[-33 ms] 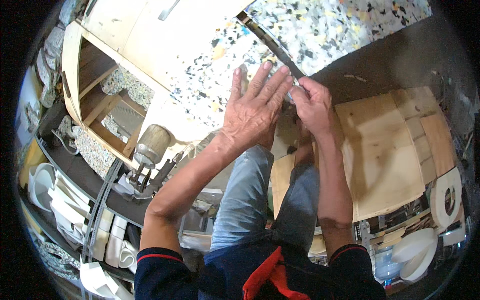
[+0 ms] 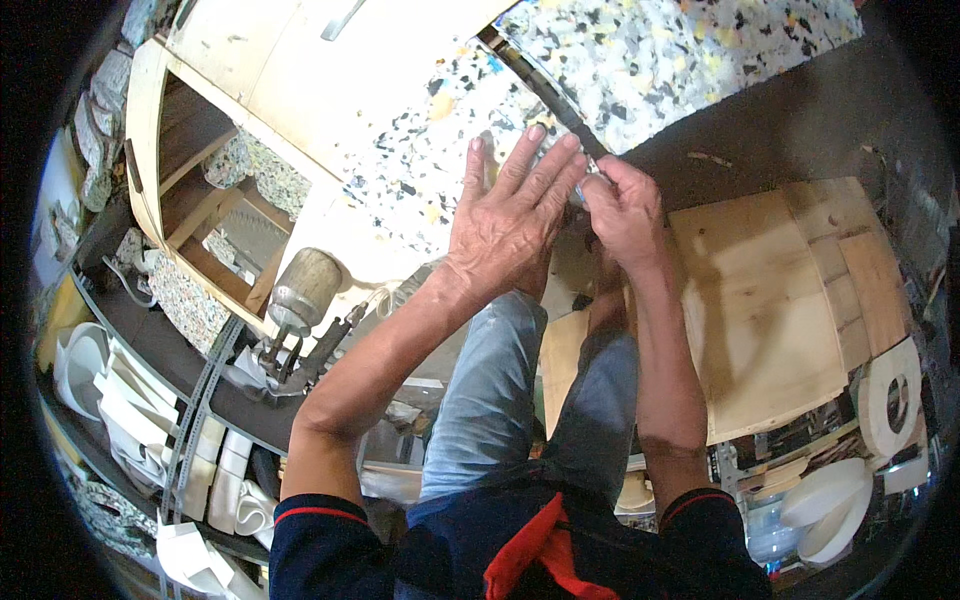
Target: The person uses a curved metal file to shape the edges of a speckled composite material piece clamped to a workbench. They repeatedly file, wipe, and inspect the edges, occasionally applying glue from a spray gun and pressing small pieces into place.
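My left hand (image 2: 508,220) lies flat with fingers spread on a speckled foam piece (image 2: 415,165), close to its right edge. My right hand (image 2: 625,208) is closed beside the left fingertips, at that same edge. Something small and bluish shows at its fingers, but most of it is hidden and I cannot make out its kind. A second speckled foam sheet (image 2: 690,65) lies to the upper right. Between the two foam pieces runs a narrow dark gap (image 2: 540,88), ending near my right hand.
A spray gun with a metal cup (image 2: 305,290) stands at the left, beside an open wooden frame (image 2: 148,150). Wooden boards (image 2: 765,310) lie at the right, near a pale ring (image 2: 890,398). White rolled sheets (image 2: 130,410) fill the lower left.
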Tool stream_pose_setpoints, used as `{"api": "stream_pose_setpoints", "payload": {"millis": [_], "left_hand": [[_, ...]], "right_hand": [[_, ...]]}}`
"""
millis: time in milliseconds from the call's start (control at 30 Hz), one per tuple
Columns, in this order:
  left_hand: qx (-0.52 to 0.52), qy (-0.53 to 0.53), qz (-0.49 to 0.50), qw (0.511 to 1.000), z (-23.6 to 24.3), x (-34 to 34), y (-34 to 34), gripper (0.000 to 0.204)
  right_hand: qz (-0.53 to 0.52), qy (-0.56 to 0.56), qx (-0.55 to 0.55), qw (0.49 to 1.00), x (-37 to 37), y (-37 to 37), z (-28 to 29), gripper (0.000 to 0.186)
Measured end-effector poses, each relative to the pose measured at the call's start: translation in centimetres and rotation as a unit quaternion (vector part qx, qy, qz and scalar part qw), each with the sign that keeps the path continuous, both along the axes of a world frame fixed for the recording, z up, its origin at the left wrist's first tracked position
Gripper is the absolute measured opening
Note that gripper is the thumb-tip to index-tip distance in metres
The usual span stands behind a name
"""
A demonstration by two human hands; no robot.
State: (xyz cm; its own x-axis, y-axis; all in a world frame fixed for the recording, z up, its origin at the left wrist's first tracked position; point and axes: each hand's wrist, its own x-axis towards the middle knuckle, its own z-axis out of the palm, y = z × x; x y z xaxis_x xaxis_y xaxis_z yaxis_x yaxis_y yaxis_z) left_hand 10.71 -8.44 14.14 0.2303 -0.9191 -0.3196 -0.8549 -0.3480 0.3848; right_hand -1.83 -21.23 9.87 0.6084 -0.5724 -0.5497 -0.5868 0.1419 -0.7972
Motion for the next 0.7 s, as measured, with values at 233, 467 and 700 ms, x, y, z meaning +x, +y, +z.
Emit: {"api": "stream_pose_setpoints", "payload": {"millis": [233,467,700], "left_hand": [[0.011,-0.017,0.009,1.0,-0.2,-0.4,0.6,0.058],[-0.033,0.053,0.016,0.998,0.7,0.5,0.5,0.062],[-0.082,-0.001,0.171,0.982,1.3,2.5,1.9,0.072]], "right_hand": [[0.033,0.106,-0.046,0.993,0.4,0.3,1.6,0.024],[0.073,0.324,0.038,0.943,-17.8,2.6,0.6,0.037],[0.242,0.258,-0.343,0.87,-16.3,-3.3,4.6,0.06]]}}
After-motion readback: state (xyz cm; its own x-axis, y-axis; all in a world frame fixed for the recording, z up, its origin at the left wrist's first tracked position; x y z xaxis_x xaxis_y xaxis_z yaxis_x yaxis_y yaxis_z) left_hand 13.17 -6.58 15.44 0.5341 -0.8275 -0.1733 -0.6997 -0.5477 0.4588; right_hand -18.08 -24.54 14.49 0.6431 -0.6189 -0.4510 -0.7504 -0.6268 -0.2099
